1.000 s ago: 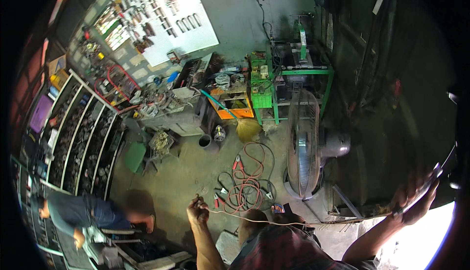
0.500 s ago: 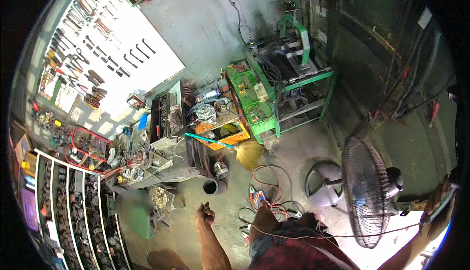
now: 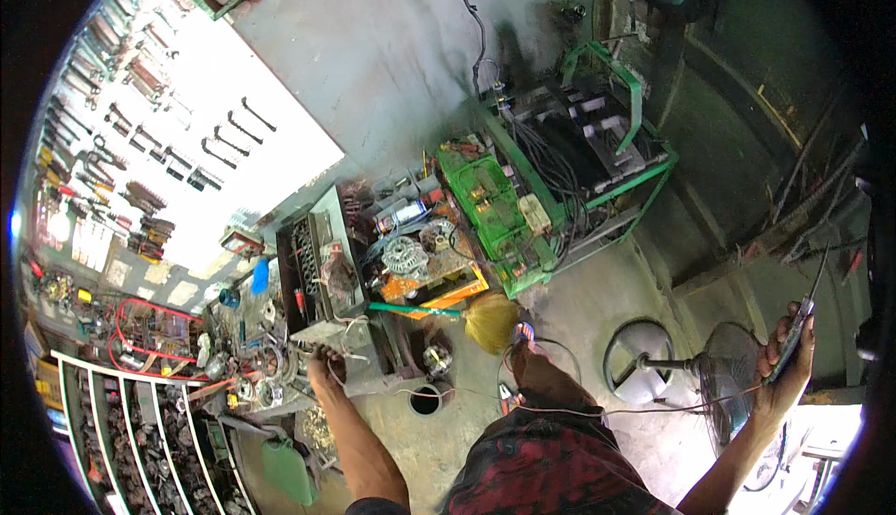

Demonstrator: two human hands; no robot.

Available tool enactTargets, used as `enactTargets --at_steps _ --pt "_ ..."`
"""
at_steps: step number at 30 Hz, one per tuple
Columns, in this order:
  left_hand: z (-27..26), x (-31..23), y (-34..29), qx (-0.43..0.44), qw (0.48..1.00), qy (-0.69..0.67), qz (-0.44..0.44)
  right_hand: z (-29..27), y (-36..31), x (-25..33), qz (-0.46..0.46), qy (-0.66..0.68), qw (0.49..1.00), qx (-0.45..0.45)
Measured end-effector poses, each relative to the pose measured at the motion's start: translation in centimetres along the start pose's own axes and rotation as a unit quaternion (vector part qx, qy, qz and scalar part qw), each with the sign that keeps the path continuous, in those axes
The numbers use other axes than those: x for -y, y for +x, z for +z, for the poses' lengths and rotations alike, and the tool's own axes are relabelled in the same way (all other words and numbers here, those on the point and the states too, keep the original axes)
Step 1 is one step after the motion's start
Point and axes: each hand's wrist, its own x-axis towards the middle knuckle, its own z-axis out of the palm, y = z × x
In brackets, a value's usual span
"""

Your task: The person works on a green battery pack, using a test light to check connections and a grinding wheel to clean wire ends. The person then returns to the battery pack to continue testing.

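My right hand [image 3: 785,371] is raised at the right, its fingers wrapped round a test light [image 3: 795,330] with a grey handle and a long thin pointed probe. From the handle a thin reddish wire [image 3: 597,413] sags across in front of my body toward my left hand [image 3: 324,366]. That hand is closed at the front edge of the cluttered workbench [image 3: 373,370], and the wire's far end runs into its fingers. Whatever clip ends the wire is too small to make out. Just beyond the left hand stands an open grey toolbox [image 3: 345,230] with sockets inside.
A broom [image 3: 490,324] leans by an orange box [image 3: 467,282] bearing an alternator [image 3: 404,256]. A green wheeled cart [image 3: 551,272] holds cables. On the floor are a dark cylinder [image 3: 426,400], jumper cables [image 3: 505,394] and a standing fan [image 3: 728,375]. Shelves [image 3: 121,422] stand left.
My left hand has moved forward and left to the workbench. My right hand has come inward, showing the test light clearly. The wire is stretched wider, and my view has shifted toward the bench.
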Motion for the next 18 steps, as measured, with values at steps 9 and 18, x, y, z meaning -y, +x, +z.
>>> enactTargets --at_steps 9,18 --pt "11.2 3.7 6.0 -0.076 0.746 0.62 0.233 17.3 9.1 -16.3 0.205 -0.108 0.972 -0.026" --pt "23.6 14.2 19.9 0.203 0.863 0.462 0.009 32.5 13.3 -28.4 0.235 -0.175 0.927 0.235"
